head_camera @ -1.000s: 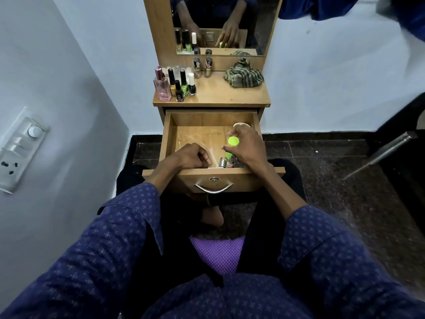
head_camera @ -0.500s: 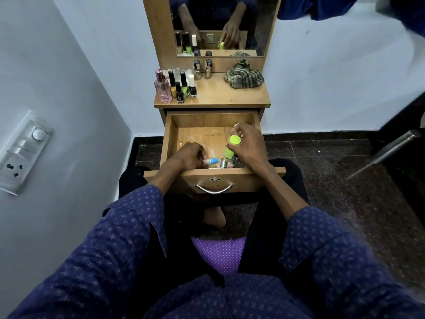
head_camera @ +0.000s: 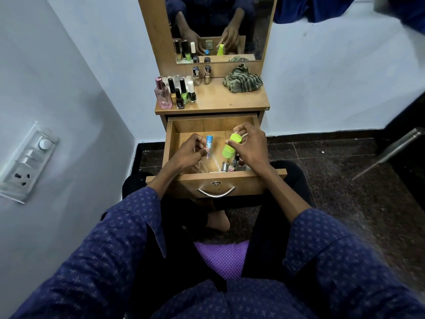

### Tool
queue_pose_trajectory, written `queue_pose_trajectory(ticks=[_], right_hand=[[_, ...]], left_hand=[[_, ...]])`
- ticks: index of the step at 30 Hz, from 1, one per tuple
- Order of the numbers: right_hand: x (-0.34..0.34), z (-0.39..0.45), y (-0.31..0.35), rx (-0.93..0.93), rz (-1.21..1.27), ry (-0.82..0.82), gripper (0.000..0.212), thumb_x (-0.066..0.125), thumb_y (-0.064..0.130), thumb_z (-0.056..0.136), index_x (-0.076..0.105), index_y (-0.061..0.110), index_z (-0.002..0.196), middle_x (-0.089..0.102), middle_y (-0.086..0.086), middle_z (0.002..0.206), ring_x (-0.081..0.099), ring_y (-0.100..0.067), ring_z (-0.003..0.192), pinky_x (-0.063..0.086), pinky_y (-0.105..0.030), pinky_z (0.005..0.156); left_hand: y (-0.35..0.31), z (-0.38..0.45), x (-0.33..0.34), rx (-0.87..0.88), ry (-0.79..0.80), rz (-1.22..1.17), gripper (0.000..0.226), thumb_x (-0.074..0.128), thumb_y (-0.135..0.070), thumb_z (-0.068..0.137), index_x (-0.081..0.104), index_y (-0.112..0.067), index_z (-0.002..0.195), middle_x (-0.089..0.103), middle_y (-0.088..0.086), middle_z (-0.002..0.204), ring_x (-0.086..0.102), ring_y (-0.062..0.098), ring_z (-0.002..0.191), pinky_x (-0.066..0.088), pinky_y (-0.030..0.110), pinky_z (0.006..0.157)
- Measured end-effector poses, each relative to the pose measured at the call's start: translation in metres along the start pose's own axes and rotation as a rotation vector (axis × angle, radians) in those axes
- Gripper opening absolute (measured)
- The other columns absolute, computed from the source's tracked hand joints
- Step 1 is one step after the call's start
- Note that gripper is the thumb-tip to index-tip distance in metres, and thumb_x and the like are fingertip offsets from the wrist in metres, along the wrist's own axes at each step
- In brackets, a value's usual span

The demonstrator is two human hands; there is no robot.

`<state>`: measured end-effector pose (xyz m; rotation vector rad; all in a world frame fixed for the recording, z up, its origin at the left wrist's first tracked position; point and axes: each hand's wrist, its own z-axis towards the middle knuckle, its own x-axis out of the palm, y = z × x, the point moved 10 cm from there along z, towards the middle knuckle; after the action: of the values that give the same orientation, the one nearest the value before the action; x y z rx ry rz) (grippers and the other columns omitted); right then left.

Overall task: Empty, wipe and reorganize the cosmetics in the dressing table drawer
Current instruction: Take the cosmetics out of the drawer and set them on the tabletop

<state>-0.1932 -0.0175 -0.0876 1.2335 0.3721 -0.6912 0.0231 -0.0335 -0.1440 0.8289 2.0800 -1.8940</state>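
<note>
Lifting 2 items out of the drawer (head_camera: 171, 143) at once: left hand (head_camera: 189, 151) pinches a small blue-capped tube (head_camera: 209, 143) by its lower end, right hand (head_camera: 249, 146) grips a lime green bottle (head_camera: 231, 147) near its cap, bottle tilted with its base toward the left hand. Both items hang over the drawer's open middle, clear of the drawer floor.

Risks, as judged: the tube is held only at the fingertips, so a light knock on the drawer's front lip on the way out could make it slip and drop back in. The green bottle hangs just above a cluster of small bottles and lipsticks (head_camera: 232, 166) below and slightly left of the right hand's wrist; lowering or swinging it could topple them. Cap tightness cannot be told, so a spill is possible with the tilt.

Room: the right hand sits near the drawer's right wall, little side play there; the left hand has open drawer space on its left and ahead. The dressing table surface (head_camera: 213, 101) lies ahead of both hands. Its middle strip is open; nail polish bottles (head_camera: 184, 93) and a pink perfume bottle (head_camera: 162, 95) crowd the area ahead-left of the left hand, a striped cloth (head_camera: 242, 81) lies ahead of the right hand. Crowded left group could be tipped when setting down.
</note>
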Motion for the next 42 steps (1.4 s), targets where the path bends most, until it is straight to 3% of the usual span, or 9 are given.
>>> queue_pose_trajectory(ticks=[4,6,8,11,16,23,29,37,42], right_hand=[[-0.001,0.001,0.001,0.003,0.027,-0.009,0.042,0.093,0.038,0.074,0.067,0.024,0.104,0.067,0.013,0.093,0.063,0.0,0.084,0.059,-0.028,0.07],[0.0,0.003,0.004,-0.004,0.034,-0.002,0.042,0.093,0.038,0.073,0.067,0.025,0.104,0.066,0.014,0.093,0.063,-0.001,0.083,0.059,-0.031,0.072],[0.0,0.008,0.007,-0.017,0.027,0.009,0.043,0.093,0.039,0.073,0.066,0.026,0.105,0.066,0.014,0.094,0.062,-0.002,0.083,0.06,-0.036,0.075],[-0.006,0.025,0.018,-0.048,0.035,0.007,0.045,0.092,0.042,0.073,0.065,0.025,0.105,0.067,0.013,0.093,0.064,-0.006,0.084,0.059,-0.039,0.075],[-0.025,0.084,0.057,-0.115,0.051,-0.052,0.046,0.094,0.036,0.072,0.068,0.019,0.105,0.07,0.005,0.094,0.065,-0.012,0.082,0.058,-0.038,0.07],[-0.022,0.166,0.099,-0.191,0.015,-0.078,0.044,0.094,0.035,0.07,0.064,0.021,0.099,0.067,0.008,0.089,0.063,-0.01,0.082,0.055,-0.034,0.068],[0.009,0.202,0.1,-0.191,-0.056,-0.004,0.046,0.095,0.03,0.071,0.065,0.019,0.104,0.067,0.004,0.092,0.061,-0.012,0.085,0.053,-0.033,0.069],[0.039,0.221,0.103,-0.193,-0.054,0.006,0.043,0.094,0.028,0.073,0.064,0.019,0.101,0.066,0.005,0.088,0.062,-0.013,0.083,0.052,-0.036,0.068],[0.041,0.22,0.103,-0.204,-0.042,-0.007,0.043,0.094,0.029,0.073,0.063,0.018,0.102,0.067,0.004,0.087,0.063,-0.012,0.079,0.05,-0.03,0.064]], left_hand=[[-0.019,-0.005,-0.007,0.097,-0.089,0.127,0.022,0.075,-0.014,0.095,0.066,-0.015,0.115,0.067,-0.003,0.096,0.063,0.012,0.084,0.054,0.028,0.075],[-0.034,-0.007,-0.012,0.183,-0.135,0.229,0.017,0.077,-0.016,0.092,0.072,-0.015,0.108,0.069,-0.002,0.096,0.065,0.013,0.082,0.058,0.034,0.072],[-0.053,-0.006,-0.02,0.278,-0.176,0.321,0.014,0.079,-0.015,0.088,0.072,-0.017,0.1,0.069,-0.003,0.093,0.064,0.013,0.079,0.058,0.038,0.072],[-0.089,0.001,-0.038,0.375,-0.222,0.383,0.017,0.079,-0.01,0.086,0.072,-0.017,0.099,0.066,-0.003,0.093,0.061,0.011,0.079,0.052,0.026,0.07],[-0.153,0.027,-0.079,0.481,-0.31,0.471,0.022,0.082,-0.014,0.084,0.071,-0.019,0.102,0.068,-0.004,0.091,0.062,0.011,0.08,0.054,0.032,0.07],[-0.199,0.087,-0.119,0.41,-0.367,0.606,0.018,0.08,-0.018,0.085,0.069,-0.021,0.1,0.072,-0.004,0.091,0.067,0.018,0.086,0.058,0.042,0.072],[-0.182,0.127,-0.133,0.253,-0.36,0.746,0.019,0.08,-0.011,0.082,0.066,-0.02,0.091,0.07,0.0,0.095,0.066,0.024,0.091,0.053,0.038,0.069],[-0.167,0.149,-0.132,0.252,-0.329,0.779,0.014,0.076,-0.011,0.085,0.066,-0.019,0.09,0.071,0.004,0.095,0.065,0.027,0.093,0.056,0.041,0.078],[-0.161,0.154,-0.135,0.251,-0.341,0.748,0.012,0.078,-0.014,0.082,0.069,-0.016,0.09,0.071,0.004,0.092,0.066,0.027,0.088,0.056,0.041,0.074]])
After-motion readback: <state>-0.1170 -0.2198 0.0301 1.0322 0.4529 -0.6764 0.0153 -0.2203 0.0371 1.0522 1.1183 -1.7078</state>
